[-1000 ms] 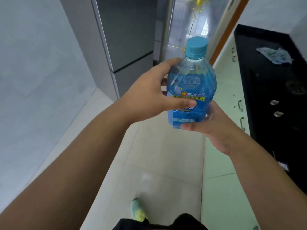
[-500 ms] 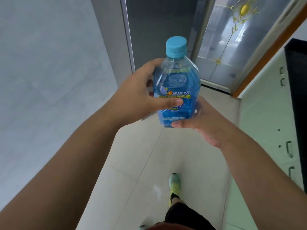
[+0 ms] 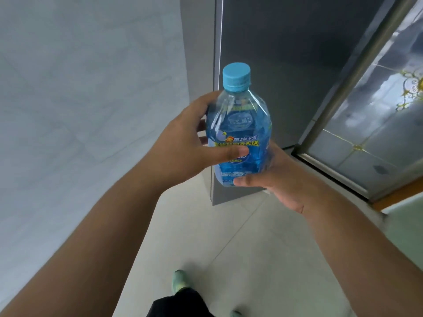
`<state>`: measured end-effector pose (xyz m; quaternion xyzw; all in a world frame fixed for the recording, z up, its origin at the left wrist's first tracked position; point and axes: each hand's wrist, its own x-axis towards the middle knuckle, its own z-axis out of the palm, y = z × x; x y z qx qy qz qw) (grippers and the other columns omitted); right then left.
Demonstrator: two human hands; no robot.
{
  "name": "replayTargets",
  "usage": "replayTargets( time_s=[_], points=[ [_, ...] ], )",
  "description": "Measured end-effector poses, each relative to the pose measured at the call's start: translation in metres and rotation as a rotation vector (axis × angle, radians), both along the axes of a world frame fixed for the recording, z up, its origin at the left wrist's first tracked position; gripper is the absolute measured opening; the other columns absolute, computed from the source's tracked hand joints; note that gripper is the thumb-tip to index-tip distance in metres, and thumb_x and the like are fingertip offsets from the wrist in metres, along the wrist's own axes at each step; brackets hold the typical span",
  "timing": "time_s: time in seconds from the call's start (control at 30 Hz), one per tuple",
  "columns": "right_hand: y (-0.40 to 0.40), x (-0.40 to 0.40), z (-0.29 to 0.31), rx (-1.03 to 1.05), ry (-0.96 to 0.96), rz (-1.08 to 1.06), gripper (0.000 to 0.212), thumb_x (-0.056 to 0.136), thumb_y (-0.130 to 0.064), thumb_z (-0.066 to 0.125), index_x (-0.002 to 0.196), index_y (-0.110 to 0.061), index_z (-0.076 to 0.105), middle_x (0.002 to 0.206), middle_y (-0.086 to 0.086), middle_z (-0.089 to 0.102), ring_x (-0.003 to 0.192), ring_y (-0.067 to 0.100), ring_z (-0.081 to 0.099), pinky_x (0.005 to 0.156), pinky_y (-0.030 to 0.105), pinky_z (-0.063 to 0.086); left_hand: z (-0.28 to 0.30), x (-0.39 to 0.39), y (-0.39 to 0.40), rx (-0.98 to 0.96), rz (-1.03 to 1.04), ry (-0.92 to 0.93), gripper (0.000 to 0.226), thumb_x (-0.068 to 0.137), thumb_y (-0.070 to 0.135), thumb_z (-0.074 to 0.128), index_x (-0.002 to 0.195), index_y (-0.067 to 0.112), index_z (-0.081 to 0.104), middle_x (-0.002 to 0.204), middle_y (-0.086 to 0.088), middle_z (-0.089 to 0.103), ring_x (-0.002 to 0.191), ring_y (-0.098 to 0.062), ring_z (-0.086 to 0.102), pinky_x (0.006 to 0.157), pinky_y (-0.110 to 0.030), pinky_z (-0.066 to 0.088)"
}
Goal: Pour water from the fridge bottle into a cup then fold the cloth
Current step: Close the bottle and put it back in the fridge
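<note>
- While your left hand (image 3: 183, 147) wraps the bottle (image 3: 239, 136) from the left, its thumb lies across the front of the label and its fingers curl round the far side: a closed grasp on the bottle's middle.
- Your right hand (image 3: 278, 179) cups the bottle's base from the right and below, thumb pressed to the lower front edge, fingers hidden behind; it too is closed on the bottle.
- Bottle: clear plastic, blue label, held upright at mid-frame with its blue cap (image 3: 236, 76) on, top tilted slightly away from you.
- Edges: directly behind the bottle stands the dark grey fridge (image 3: 286, 53), its left vertical edge just left of the cap and its lower corner just below your right thumb.
- Right of the fridge, a metal-framed glass door (image 3: 370, 124) with gold ornament slants down to an orange-brown strip at the floor.
- Open room: pale wall (image 3: 80, 99) fills the left side; light floor tiles (image 3: 240, 243) lie bare between your forearms, down to a green shoe (image 3: 179, 281) at the bottom.
- Change from half a second ago: the grip of both hands is the same, but the fridge now sits closer and larger behind the bottle, the glass door has shifted right, and the black counter seen earlier at the right edge has left the frame.
</note>
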<state>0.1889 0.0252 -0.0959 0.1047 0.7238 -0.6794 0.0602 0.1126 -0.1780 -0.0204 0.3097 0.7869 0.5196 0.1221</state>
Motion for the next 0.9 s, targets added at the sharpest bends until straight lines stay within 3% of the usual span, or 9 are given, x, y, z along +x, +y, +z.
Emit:
replayTargets(
  time_s=[0.1,0.2,0.4,0.57,0.63,0.7,0.8,0.87,0.9],
  points=[
    [0.014,-0.051,0.007,-0.009,0.023,0.036,0.081,0.071,0.003,0.091,0.138,-0.028,0.059,0.134,0.001,0.07,0.123,0.023,0.069,0.112,0.056,0.047,-0.006,-0.05,0.014,0.064,0.016,-0.011,0.09,0.075,0.038,0.085,0.152,0.027,0.042,0.139,0.011,0.063,0.123,-0.011,0.066,0.101,-0.039,0.06],
    [0.024,-0.102,0.014,0.017,0.038,0.032,0.077,0.075,0.01,0.085,0.138,-0.026,0.059,0.129,0.0,0.073,0.119,0.021,0.071,0.109,0.051,0.052,-0.014,-0.104,0.028,0.089,-0.011,-0.016,0.086,0.08,0.029,0.087,0.152,0.027,0.041,0.137,0.01,0.064,0.123,-0.014,0.067,0.102,-0.043,0.059],
    [0.035,-0.202,0.031,-0.043,0.081,-0.002,0.078,0.074,0.01,0.085,0.14,-0.022,0.059,0.134,0.005,0.07,0.124,0.026,0.069,0.107,0.053,0.052,0.007,-0.214,0.05,0.134,-0.165,-0.011,0.088,0.085,0.021,0.084,0.156,0.029,0.031,0.138,0.011,0.06,0.126,-0.014,0.065,0.1,-0.042,0.06],
    [0.042,-0.264,0.052,-0.044,0.119,0.017,0.075,0.082,0.006,0.081,0.144,-0.026,0.053,0.134,-0.001,0.071,0.124,0.018,0.069,0.105,0.042,0.056,0.031,-0.28,0.066,0.166,-0.138,0.043,0.087,0.082,0.024,0.088,0.153,0.031,0.039,0.135,0.012,0.063,0.123,-0.014,0.067,0.098,-0.042,0.061],
    [0.048,-0.279,0.065,0.124,0.128,0.099,0.069,0.085,-0.008,0.085,0.141,-0.034,0.054,0.132,-0.01,0.072,0.123,0.009,0.068,0.107,0.039,0.053,0.038,-0.293,0.07,0.166,-0.079,0.045,0.086,0.074,0.035,0.089,0.148,0.032,0.046,0.128,0.016,0.067,0.118,-0.011,0.069,0.095,-0.039,0.062],
    [0.053,-0.292,0.083,0.428,0.185,0.181,0.065,0.082,-0.029,0.09,0.136,-0.042,0.056,0.129,-0.021,0.07,0.12,0.0,0.065,0.103,0.034,0.054,0.043,-0.304,0.072,0.183,-0.013,0.055,0.081,0.068,0.044,0.09,0.139,0.031,0.054,0.122,0.015,0.072,0.112,-0.011,0.072,0.093,-0.039,0.063],
    [0.061,-0.309,0.111,1.043,0.199,0.249,0.089,0.069,-0.062,0.088,0.141,-0.051,0.039,0.138,-0.029,0.057,0.114,0.001,0.062,0.094,0.034,0.055,0.048,-0.317,0.07,0.285,0.106,-0.019,0.072,0.068,0.048,0.094,0.129,0.028,0.063,0.117,0.006,0.077,0.106,-0.019,0.076,0.093,-0.05,0.063],
    [0.061,-0.317,0.118,1.408,0.235,0.233,0.091,0.076,-0.06,0.082,0.147,-0.045,0.028,0.146,-0.02,0.051,0.108,0.015,0.068,0.086,0.04,0.059,0.051,-0.322,0.068,0.335,0.15,-0.059,0.07,0.067,0.05,0.089,0.127,0.025,0.064,0.117,0.0,0.078,0.106,-0.026,0.077,0.092,-0.055,0.061],
    [0.059,-0.321,0.117,1.566,0.264,0.214,0.082,0.083,-0.053,0.079,0.148,-0.038,0.03,0.145,-0.014,0.052,0.101,0.02,0.07,0.077,0.038,0.058,0.052,-0.324,0.068,0.342,0.164,-0.06,0.07,0.066,0.05,0.088,0.127,0.026,0.064,0.117,-0.001,0.078,0.106,-0.026,0.077,0.092,-0.056,0.061]
  ],
)
